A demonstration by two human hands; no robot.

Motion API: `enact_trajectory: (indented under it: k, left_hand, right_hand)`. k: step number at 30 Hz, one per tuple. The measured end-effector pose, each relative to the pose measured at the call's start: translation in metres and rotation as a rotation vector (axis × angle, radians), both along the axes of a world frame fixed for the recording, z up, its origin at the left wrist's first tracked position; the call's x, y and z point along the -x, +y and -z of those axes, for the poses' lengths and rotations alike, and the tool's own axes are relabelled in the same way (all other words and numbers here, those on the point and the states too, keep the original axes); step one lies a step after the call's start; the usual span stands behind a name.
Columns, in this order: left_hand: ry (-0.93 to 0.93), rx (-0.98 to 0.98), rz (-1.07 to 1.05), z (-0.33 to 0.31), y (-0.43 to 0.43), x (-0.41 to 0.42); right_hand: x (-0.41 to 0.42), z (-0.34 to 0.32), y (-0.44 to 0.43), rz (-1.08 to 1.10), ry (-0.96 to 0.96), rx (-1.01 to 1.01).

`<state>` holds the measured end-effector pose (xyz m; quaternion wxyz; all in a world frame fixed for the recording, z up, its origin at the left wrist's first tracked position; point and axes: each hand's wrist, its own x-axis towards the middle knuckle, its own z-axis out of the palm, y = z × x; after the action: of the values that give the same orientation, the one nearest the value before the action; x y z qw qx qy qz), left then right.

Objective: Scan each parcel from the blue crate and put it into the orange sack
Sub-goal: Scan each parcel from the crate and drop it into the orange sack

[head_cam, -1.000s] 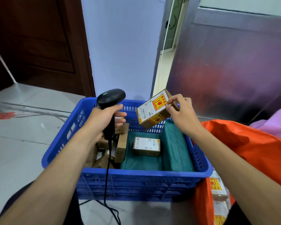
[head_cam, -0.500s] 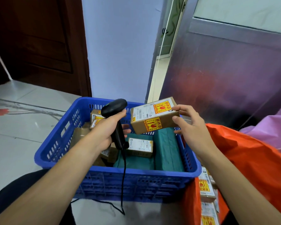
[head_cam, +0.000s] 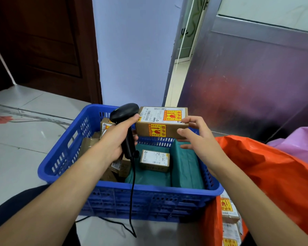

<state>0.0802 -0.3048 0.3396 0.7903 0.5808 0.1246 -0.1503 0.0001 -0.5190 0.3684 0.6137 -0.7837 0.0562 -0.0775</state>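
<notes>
I am on the scan step. My right hand (head_cam: 197, 137) holds a brown parcel (head_cam: 162, 121) up in the air over the far side of the blue crate (head_cam: 64, 153). My fingers (head_cam: 192, 120) and thumb are curled on the right end of the box and pinch it tight. The white label with the black bars is on top. Red and yellow stickers are on the top and on the side that faces me.

My left hand (head_cam: 114, 141) is wrapped all the way round the handle of the black scanner (head_cam: 124, 111). The scanner's head is right beside the left end of the parcel, so close that I cannot tell if they touch. I see no light on the label, so I cannot say if the scan is done.

I think the next thing is to point the scanner's front at the black bars. I may need to tip the box or draw the scanner away a bit. Then the parcel goes to my right, into the orange sack (head_cam: 265, 166), where other parcels (head_cam: 228, 208) lie. More boxes wait in the crate, like a small one (head_cam: 155, 159) on the green packs (head_cam: 185, 166).
</notes>
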Motion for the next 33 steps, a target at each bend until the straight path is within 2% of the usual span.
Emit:
enact_trajectory:
  k: [7,11,13,16,18,24,30,33]
  left_hand:
    - [-0.023,0.1,0.041,0.003,0.0,-0.006]
    - [-0.052,0.059,-0.013,0.001,0.001,-0.004]
    - [-0.064,0.026,-0.072,-0.002,0.003,-0.005]
    - [-0.127,-0.053,-0.134,-0.001,0.005,-0.008]
    - [-0.146,-0.098,-0.129,-0.001,0.005,-0.007]
    - [-0.153,-0.106,-0.026,-0.008,0.004,0.003]
    - [-0.162,-0.032,0.089,-0.01,-0.001,0.01]
    - [-0.19,0.02,0.131,-0.011,-0.001,0.012]
  right_hand:
    - [-0.006,-0.001,0.0,0.018,0.041,-0.136]
    - [-0.005,0.0,-0.003,-0.08,0.121,-0.06]
    - [-0.004,0.003,-0.005,-0.151,0.184,0.125]
    - [-0.002,0.013,-0.009,-0.156,0.157,0.688]
    - [-0.002,0.017,-0.01,-0.123,0.102,0.912]
    - [-0.004,0.016,-0.006,-0.093,0.078,0.79]
    - [0.004,0.014,0.012,-0.244,0.236,0.448]
    - [0.005,0.018,0.021,-0.291,0.254,0.291]
